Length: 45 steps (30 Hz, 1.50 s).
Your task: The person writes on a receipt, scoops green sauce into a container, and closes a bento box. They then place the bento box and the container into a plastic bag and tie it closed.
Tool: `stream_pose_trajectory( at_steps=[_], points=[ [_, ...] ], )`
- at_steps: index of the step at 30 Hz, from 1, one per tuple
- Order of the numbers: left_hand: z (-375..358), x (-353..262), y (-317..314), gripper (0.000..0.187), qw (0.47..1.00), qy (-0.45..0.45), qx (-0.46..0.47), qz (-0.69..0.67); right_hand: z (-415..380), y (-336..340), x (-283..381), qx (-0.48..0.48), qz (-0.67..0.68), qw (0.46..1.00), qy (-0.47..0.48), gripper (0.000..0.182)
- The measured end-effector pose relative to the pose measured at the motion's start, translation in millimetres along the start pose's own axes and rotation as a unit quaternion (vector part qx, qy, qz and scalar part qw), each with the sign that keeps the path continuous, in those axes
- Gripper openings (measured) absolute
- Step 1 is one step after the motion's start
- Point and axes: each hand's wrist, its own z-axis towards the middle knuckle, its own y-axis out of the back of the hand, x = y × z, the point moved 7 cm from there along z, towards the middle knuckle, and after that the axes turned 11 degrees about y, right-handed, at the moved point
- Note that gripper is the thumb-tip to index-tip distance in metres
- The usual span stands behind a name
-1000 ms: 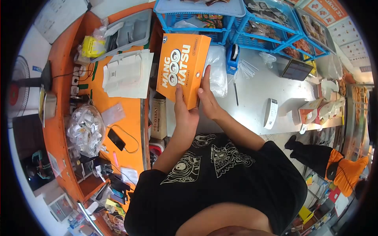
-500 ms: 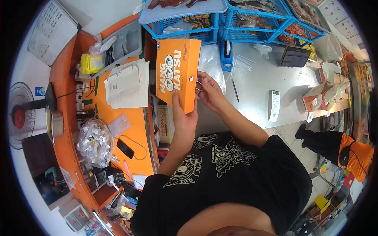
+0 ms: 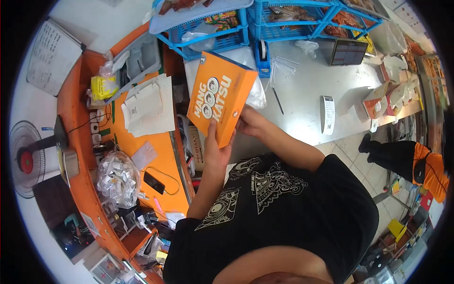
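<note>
An orange box point(image 3: 218, 97) printed "MANG KATSU" is held up in front of me, tilted, over the edge of the metal counter. My left hand point(image 3: 218, 149) grips its lower end, with the thumb on the printed face. At the box's right side, my right hand point(image 3: 252, 121) has its fingers partly hidden behind the edge; what they hold, if anything, cannot be made out. Behind the box lie clear plastic bags point(image 3: 257, 92), close to a blue tape dispenser point(image 3: 263, 61).
Blue racks point(image 3: 279, 31) with packed food stand at the back. The metal counter point(image 3: 302, 111) bears a receipt point(image 3: 327, 115), a pen point(image 3: 278, 101) and a tablet point(image 3: 349, 52). Papers point(image 3: 149, 106) and a phone point(image 3: 154, 182) lie on the orange desk. A person in orange point(image 3: 428, 168) is at the right.
The box has tilted clockwise, its top leaning right. My right hand has moved slightly down, and its fingers are now more hidden behind the box. The whole view has shifted a little.
</note>
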Motion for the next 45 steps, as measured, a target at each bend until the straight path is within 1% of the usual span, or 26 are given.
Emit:
stream_pose_trajectory(
  at_steps=[2,4,5,6,7,8,10,12,13,14,15,16,19,21,23,24,25,26,27,28,31,32,35,38,40,45],
  points=[
    [-1,8,28,0.036,0.999,0.021,-0.027,0.011,-15,29,-14,-0.104,0.006,0.994,-0.034,0.040],
    [8,12,69,0.038,0.989,-0.029,-0.029,0.142,-46,96,14,-0.192,-0.073,0.978,0.042,0.038],
    [13,17,82,0.038,0.988,-0.011,-0.020,0.150,-79,146,54,-0.274,-0.270,0.920,0.080,0.037],
    [17,17,90,0.043,0.966,-0.045,-0.017,0.254,-113,210,102,-0.311,-0.583,0.718,0.218,0.041],
    [26,22,94,0.048,0.933,-0.089,-0.015,0.348,-154,202,151,-0.326,-0.711,0.527,0.333,0.042],
    [44,35,110,0.048,0.935,-0.084,-0.015,0.344,-184,210,181,-0.342,-0.801,0.333,0.363,0.043],
    [63,52,148,0.058,0.855,-0.069,-0.039,0.512,-199,259,196,-0.339,-0.886,0.246,0.198,0.050],
    [73,58,147,0.066,0.886,-0.036,-0.031,0.460,-169,279,189,-0.268,-0.901,0.279,0.198,0.053],
    [76,60,145,0.067,0.839,-0.032,-0.030,0.542,-153,288,182,-0.209,-0.909,0.305,0.192,0.056],
    [74,65,145,0.069,0.784,-0.023,-0.029,0.620,-133,284,176,-0.247,-0.893,0.342,0.159,0.059],
    [47,40,108,0.076,0.569,-0.169,-0.153,0.790,-110,277,173,-0.242,-0.895,0.347,0.143,0.060],
    [43,25,88,0.070,0.553,-0.240,-0.158,0.782,-88,273,174,-0.240,-0.896,0.351,0.128,0.062],
    [81,-19,32,0.050,0.457,-0.415,-0.084,0.782,-48,212,179,-0.277,-0.903,0.256,0.205,0.059],
    [120,-40,-9,0.035,0.377,-0.451,-0.033,0.808,-31,137,171,-0.203,-0.857,0.332,0.337,0.049],
    [166,-62,-7,0.029,0.338,-0.414,0.018,0.845,1,120,124,-0.045,-0.783,0.564,0.257,0.034],
    [180,-61,-4,0.023,0.298,-0.374,0.064,0.876,10,72,98,0.054,-0.817,0.544,0.184,0.037],
    [180,-66,-12,0.023,0.297,-0.377,0.065,0.875,23,52,74,0.167,-0.799,0.529,0.233,0.038],
    [178,-81,-24,0.017,0.403,-0.362,0.046,0.839,31,41,48,0.274,-0.768,0.507,0.279,0.039],
    [178,-94,-32,0.015,0.503,-0.341,0.029,0.794,51,46,27,0.290,-0.778,0.500,0.246,0.038],
    [178,-96,-39,0.015,0.499,-0.340,0.039,0.796,71,53,8,0.302,-0.788,0.493,0.212,0.037],
    [175,-113,-52,0.020,0.544,-0.383,0.024,0.746,121,83,-24,0.275,-0.865,0.361,0.213,0.032],
    [174,-115,-50,0.020,0.516,-0.386,-0.018,0.764,137,98,-34,0.272,-0.892,0.318,0.172,0.035],
    [183,-118,-38,0.019,0.482,-0.404,-0.048,0.776,125,87,-19,0.208,-0.825,0.406,0.334,0.037],
    [140,-96,-55,0.014,0.350,-0.593,0.006,0.725,125,77,-14,0.198,-0.818,0.419,0.340,0.034],
    [140,-69,-27,0.021,0.285,-0.591,0.095,0.749,128,79,-20,0.184,-0.844,0.391,0.318,0.034],
    [131,-51,-14,0.057,0.269,-0.480,0.066,0.833,132,87,-28,0.177,-0.858,0.340,0.342,0.029]
  ],
)
